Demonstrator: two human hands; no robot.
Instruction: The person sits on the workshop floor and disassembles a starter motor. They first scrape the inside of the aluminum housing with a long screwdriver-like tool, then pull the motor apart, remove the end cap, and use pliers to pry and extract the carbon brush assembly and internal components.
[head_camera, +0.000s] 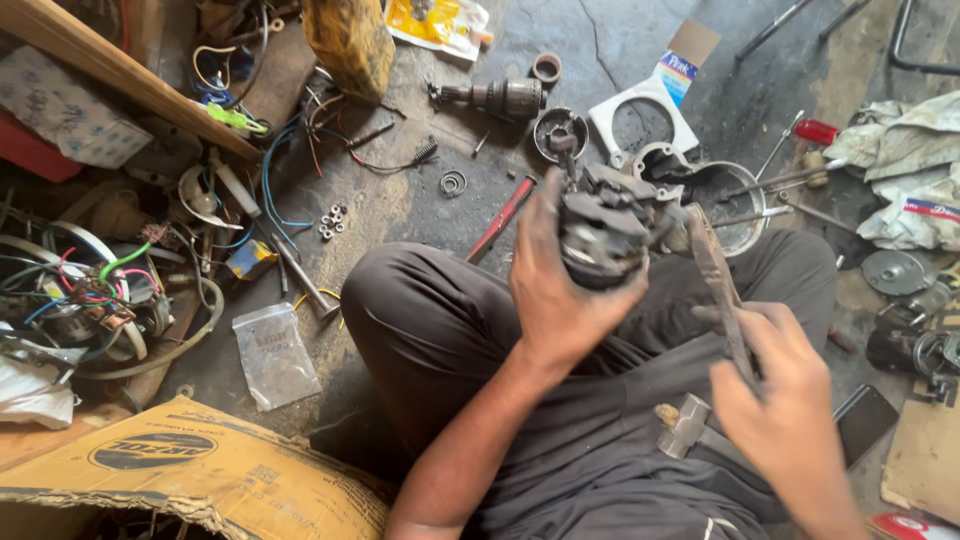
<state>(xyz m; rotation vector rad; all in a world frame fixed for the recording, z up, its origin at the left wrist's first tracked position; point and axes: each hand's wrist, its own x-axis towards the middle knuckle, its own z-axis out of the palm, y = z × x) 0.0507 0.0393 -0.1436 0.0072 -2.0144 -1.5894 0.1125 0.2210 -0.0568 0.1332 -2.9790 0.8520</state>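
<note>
My left hand (556, 285) grips a dark, greasy motor part (610, 222) and holds it up above my lap. My right hand (775, 375) is closed around the lower end of a flat, dirty brush-like tool (715, 270), whose upper end rests against the right side of the motor part. A small hammer (690, 425) lies on my dark trousers between my two forearms.
On the oily floor lie a motor armature (497, 97), a round end cover (560, 133), a metal bowl with tools (735, 200), a red-handled screwdriver (502, 218), loose nuts (332, 220), a plastic bag (272, 352), tangled wires (90, 285), rags (905, 170) and a cardboard box (200, 470).
</note>
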